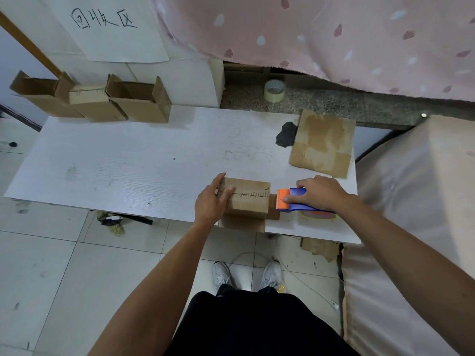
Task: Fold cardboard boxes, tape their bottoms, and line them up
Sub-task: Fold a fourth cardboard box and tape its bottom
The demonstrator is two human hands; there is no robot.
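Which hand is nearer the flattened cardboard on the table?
Right. The right hand is just in front of the flattened cardboard; the left hand rests on the box, farther left.

Left hand point(210, 201), right hand point(318, 194) and forearms point(167, 265) bare. Black trousers point(257, 325). Pale grey lace-up sneakers point(222, 274).

Matt brown cardboard box point(246, 199) — glossy blue-orange plastic tape dispenser point(295, 200) — white wood-grain table point(128, 163)

Box point(248, 201): brown, bottom flaps closed, under the left fingers point(223, 188).
Tape dispenser point(298, 201): blue-orange, gripped by the right fingers point(291, 199).
Row of boxes point(95, 105): 3, open-topped, far beyond the left fingers.
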